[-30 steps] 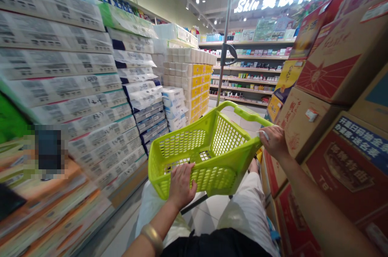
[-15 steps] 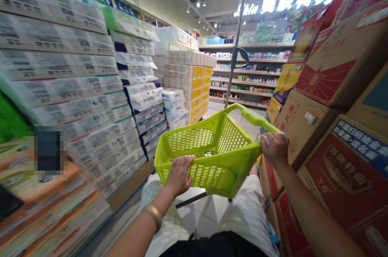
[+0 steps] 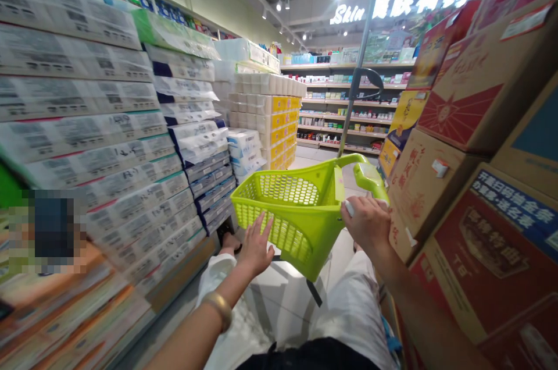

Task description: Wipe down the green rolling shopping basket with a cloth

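Observation:
In front of my legs stands a lime-green shopping cart [image 3: 300, 236] with perforated plastic walls, turned at an angle. A grey pole [image 3: 361, 50] rises behind its handle. My right hand [image 3: 368, 219], with a ring on one finger, is wrapped round the green cart handle [image 3: 370, 178] at its near end. Against the near side wall of the cart is my left hand [image 3: 257, 248], fingers outstretched and spread, not gripping the rim. A gold bangle [image 3: 218, 309] circles my left wrist. No goods show in the visible part of the basket.
Tall stacks of wrapped paper packs [image 3: 87, 96] line the left side. Cardboard cartons [image 3: 488, 242] are piled close on the right. Shelves of small products [image 3: 344, 102] stand at the far end. A tiled floor [image 3: 288, 294] runs between.
The cart has swung round, its handle end coming left and nearer me. My right hand moved left with it. My left hand has let go of the rim, its fingers now spread.

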### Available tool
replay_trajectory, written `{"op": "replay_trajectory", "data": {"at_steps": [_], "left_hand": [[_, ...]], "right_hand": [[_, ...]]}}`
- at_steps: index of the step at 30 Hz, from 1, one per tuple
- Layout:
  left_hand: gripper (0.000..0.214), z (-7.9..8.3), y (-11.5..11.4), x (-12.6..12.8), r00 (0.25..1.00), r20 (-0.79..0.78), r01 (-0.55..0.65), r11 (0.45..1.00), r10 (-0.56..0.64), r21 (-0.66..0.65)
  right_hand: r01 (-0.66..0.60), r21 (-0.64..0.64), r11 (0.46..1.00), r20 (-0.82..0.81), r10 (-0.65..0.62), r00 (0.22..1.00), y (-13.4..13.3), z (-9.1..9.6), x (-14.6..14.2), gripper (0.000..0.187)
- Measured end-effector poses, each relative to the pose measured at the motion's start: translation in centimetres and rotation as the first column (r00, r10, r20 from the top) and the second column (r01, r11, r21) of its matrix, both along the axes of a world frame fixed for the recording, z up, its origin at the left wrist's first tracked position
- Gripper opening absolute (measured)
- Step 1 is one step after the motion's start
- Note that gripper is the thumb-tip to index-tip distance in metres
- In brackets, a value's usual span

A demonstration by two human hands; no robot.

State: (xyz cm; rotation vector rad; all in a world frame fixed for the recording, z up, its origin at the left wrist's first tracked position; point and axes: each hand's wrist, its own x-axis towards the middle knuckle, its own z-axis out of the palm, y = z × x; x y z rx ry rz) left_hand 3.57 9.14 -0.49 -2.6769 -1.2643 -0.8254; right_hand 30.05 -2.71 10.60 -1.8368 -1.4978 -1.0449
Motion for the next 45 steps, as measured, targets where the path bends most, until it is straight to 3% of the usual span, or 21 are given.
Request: {"op": "replay_trajectory", "data": {"at_steps": [2, 5, 8, 11, 15, 18, 20, 24, 28, 34, 37, 41, 45], "left_hand": [[0.068, 1.0, -1.4, 1.2, 0.993, 0.084, 0.085, 0.996, -0.083, -0.017], [0.07, 4.0, -3.6, 3.3, 0.948, 0.216, 0.243, 0.97, -0.234, -0.019], [0.071, 7.2, -5.6, 4.8, 0.877, 0.298, 0.398, 0.918, -0.377, -0.009], [0.073, 9.3, -7.1, 5.4, 0.823, 0.342, 0.479, 0.878, -0.453, 0.009], [0.077, 10.7, -8.3, 5.8, 0.783, 0.399, 0.516, 0.857, -0.477, 0.01], [0.079, 11.2, -8.6, 6.8, 0.772, 0.411, 0.535, 0.845, -0.485, -0.009], [0.081, 11.3, -8.7, 7.6, 0.786, 0.374, 0.542, 0.84, -0.492, -0.033], [0.077, 11.6, -8.5, 8.5, 0.836, 0.287, 0.51, 0.856, -0.468, -0.087], [0.065, 12.2, -8.6, 7.8, 0.857, 0.302, 0.466, 0.878, -0.417, -0.111], [0.018, 14.3, -8.6, 5.5, 0.926, 0.191, 0.354, 0.923, -0.325, -0.148], [0.023, 15.8, -8.2, 4.4, 0.961, 0.111, 0.272, 0.945, -0.255, -0.182], [0.043, 17.6, -7.8, 4.1, 0.99, -0.064, 0.112, 0.975, -0.126, -0.194], [0.045, 18.6, -7.8, 5.0, 0.982, -0.187, 0.015, 0.996, -0.032, -0.093]], "right_hand": [[-0.02, -0.063, 0.998, -0.023, 0.019, 1.0, 0.1, 0.5, -1.5, 0.024], [-0.067, -0.13, 0.989, -0.025, 0.064, 0.998, 0.0, 1.2, -3.8, 0.019], [-0.162, -0.156, 0.974, -0.034, 0.159, 0.987, -0.2, 1.7, -5.5, 0.014], [-0.298, -0.152, 0.942, -0.087, 0.287, 0.954, -0.9, 1.9, -6.1, 0.012], [-0.471, 0.006, 0.882, -0.218, 0.461, 0.86, -1.7, 1.5, -5.0, 0.014], [-0.5, 0.188, 0.846, -0.311, 0.534, 0.786, -1.9, 0.8, -4.0, 0.016], [-0.502, 0.244, 0.83, -0.343, 0.558, 0.756, -1.9, 0.4, -3.8, 0.016], [-0.539, 0.228, 0.811, -0.346, 0.585, 0.734, -1.7, 0.1, -4.0, 0.016], [-0.573, 0.189, 0.798, -0.364, 0.598, 0.714, -1.2, 0.4, -3.1, 0.018], [-0.526, 0.067, 0.848, -0.441, 0.498, 0.747, 1.5, 1.6, 2.6, 0.028], [-0.478, -0.002, 0.878, -0.498, 0.414, 0.762, 2.9, 2.4, 4.5, 0.032], [-0.489, -0.093, 0.867, -0.447, 0.402, 0.799, 2.8, 3.3, 2.1, 0.034], [-0.642, -0.263, 0.721, -0.361, 0.543, 0.758, 1.8, 4.2, -2.9, 0.033]]}}
